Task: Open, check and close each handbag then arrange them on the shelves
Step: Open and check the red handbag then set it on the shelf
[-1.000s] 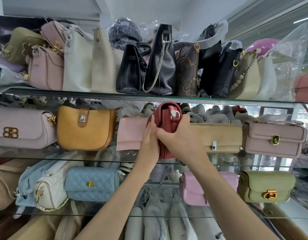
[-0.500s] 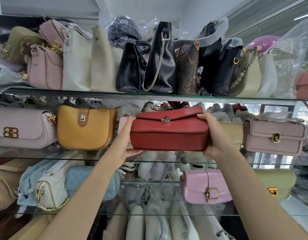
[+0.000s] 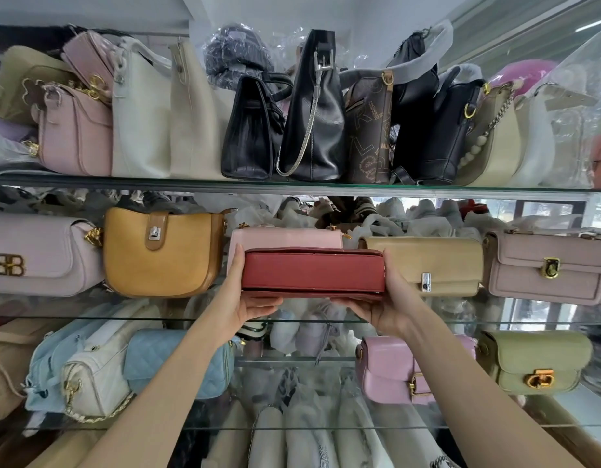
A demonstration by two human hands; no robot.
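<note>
A red handbag (image 3: 312,271) is held level in front of the middle glass shelf (image 3: 123,318), its plain side toward me and no clasp showing. My left hand (image 3: 246,298) grips its left end, fingers curled under the bottom. My right hand (image 3: 392,298) grips its right end the same way, thumb up the side. Behind it on the shelf lie a pale pink bag (image 3: 285,238) and a beige clasp bag (image 3: 427,265).
A mustard bag (image 3: 160,253) and a lilac bag (image 3: 39,255) stand to the left, a mauve bag (image 3: 549,266) to the right. The top shelf (image 3: 292,188) is packed with upright bags. Blue, white, pink and green bags fill the lower shelf.
The red bag went from end-on, to flap and clasp facing me, to tipped with its plain side toward me. It has dropped a little, and both hands shifted under its ends.
</note>
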